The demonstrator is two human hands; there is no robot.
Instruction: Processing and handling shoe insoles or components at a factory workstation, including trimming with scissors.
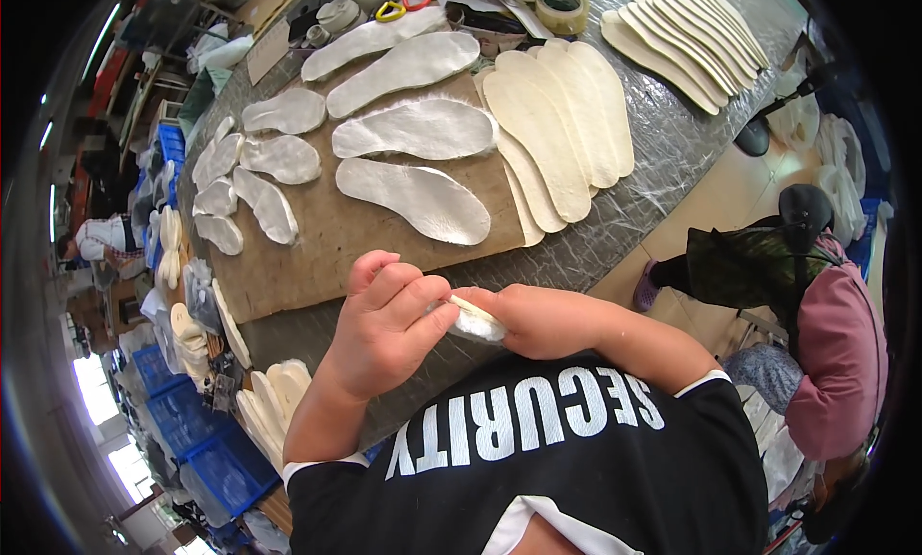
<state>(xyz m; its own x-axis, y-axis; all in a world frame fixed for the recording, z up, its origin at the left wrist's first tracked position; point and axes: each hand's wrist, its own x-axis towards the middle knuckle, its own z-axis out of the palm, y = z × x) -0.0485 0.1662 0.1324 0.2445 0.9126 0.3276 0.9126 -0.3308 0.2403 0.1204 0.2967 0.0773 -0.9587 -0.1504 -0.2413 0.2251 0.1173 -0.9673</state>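
Observation:
Close to my chest, at the near edge of the table, both hands grip a small fleecy insole, seen nearly edge-on with a cream rim and white fluff below. My left hand pinches its left end between thumb and fingers. Around the other end my right hand is closed, and much of the insole is hidden in it. Beyond my hands, large white fleecy insoles lie in a column on a brown board. Several small fleecy pieces are spread to their left.
Cream insoles fan out over the board's right side, and another row lies farther right. Scissors and a tape roll are at the back. A person in a pink top is at the right; blue crates stand left.

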